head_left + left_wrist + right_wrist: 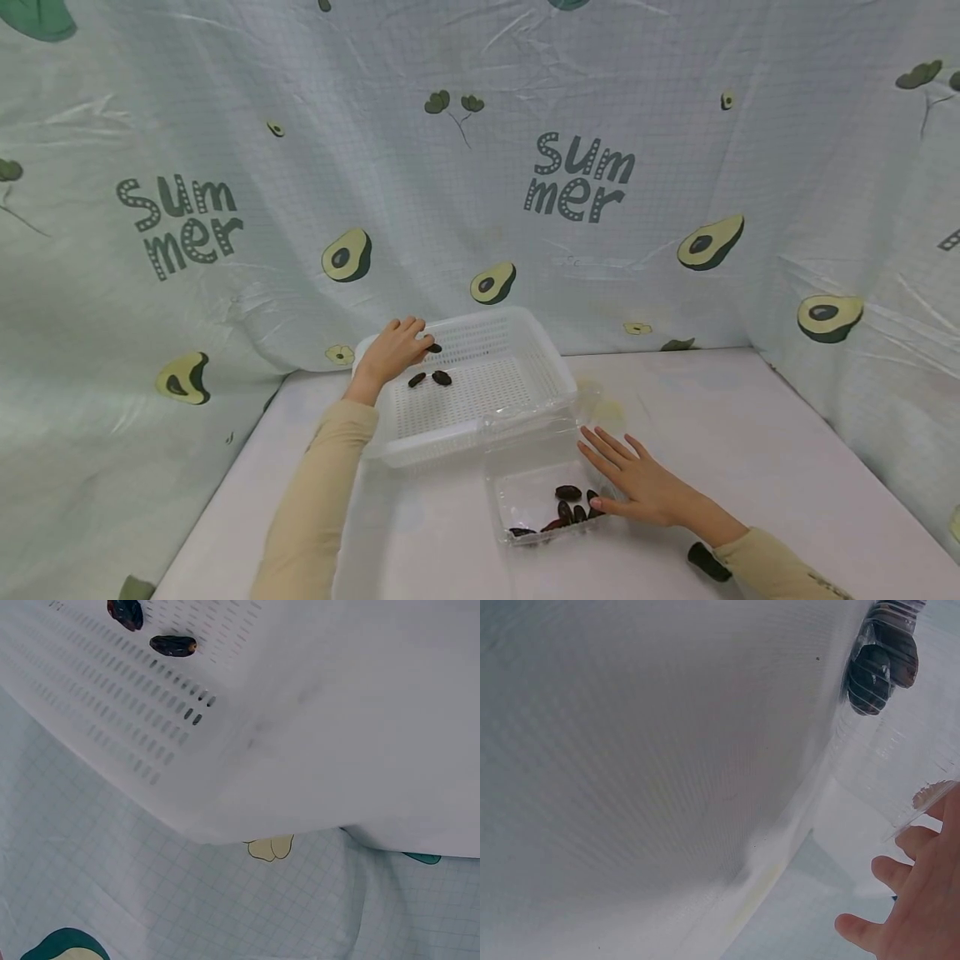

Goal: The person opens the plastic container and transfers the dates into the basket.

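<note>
One date [434,348] pinched by left hand [395,350] near basket rim [552,354]; right hand [647,487] splayed at box edge [492,500].

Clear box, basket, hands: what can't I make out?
Date at left hand: head view, partly covered by that hand.
Clear box: head view, right side partly behind right hand.
Box dates, exact count: head view, overlapping each other.
White basket: left wrist view, cut off by top edge.

You have two hands: one left hand [393,350] and one right hand [645,490]. You have one basket [552,358] with two dates [442,378] lying in it, and one more date [436,348] at your left fingertips. You have one clear box [520,492] with at least six dates; they overlap, so more may hide.
</note>
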`<state>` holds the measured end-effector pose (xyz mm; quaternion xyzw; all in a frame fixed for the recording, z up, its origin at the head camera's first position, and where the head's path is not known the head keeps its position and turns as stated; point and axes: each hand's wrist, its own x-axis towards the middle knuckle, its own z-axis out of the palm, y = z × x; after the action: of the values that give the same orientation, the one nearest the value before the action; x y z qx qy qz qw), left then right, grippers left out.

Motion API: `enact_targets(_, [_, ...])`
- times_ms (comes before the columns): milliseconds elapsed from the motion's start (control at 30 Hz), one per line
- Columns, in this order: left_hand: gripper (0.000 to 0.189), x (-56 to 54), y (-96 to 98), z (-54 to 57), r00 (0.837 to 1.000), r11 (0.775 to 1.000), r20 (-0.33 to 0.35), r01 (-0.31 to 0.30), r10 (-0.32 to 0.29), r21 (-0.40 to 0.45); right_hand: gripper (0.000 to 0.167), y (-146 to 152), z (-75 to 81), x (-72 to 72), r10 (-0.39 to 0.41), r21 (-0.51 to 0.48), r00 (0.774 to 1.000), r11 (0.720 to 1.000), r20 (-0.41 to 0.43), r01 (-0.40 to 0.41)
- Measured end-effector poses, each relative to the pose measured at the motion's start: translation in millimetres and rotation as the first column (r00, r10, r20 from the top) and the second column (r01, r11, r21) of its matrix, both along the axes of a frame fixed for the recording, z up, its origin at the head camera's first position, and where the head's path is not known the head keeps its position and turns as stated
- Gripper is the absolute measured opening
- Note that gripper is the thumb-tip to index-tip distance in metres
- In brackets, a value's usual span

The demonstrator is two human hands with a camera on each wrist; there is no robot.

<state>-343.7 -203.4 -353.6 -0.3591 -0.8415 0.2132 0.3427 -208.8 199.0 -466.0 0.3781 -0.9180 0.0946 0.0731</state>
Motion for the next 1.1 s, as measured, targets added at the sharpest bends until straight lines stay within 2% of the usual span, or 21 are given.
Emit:
enact_targets(433, [0.015, -1.9, 5.6, 3.0, 0.993, 0.993, 0.044, -0.108, 0.11, -0.041, 0.073, 0.2, -0.3, 2.0, 0.003, -0.007, 1.0, 1.0, 0.018, -0.002])
enact_targets(733, [0.017, -4.0, 5.4, 3.0, 0.989, 0.989, 0.038, -0.141, 0.143, -0.048, 0.073, -1.3, -1.1, 2.3, -0.002, -0.001, 1.0, 1.0, 0.017, 0.002])
enact_targets(867, [0.019, -3.8, 4.4, 2.9, 0.99, 0.99, 0.025, -0.137, 0.138, -0.045, 0.073, -2.1, -0.3, 2.9, -0.001, 0.001, 1.0, 1.0, 0.016, 0.001])
enact_targets(1100, [0.017, -2.8, 3.1, 4.7, 0.997, 0.996, -0.011, -0.074, 0.074, -0.047, 0.073, -1.7, 2.7, 4.2, -0.007, 0.01, 1.0, 1.0, 0.028, 0.007])
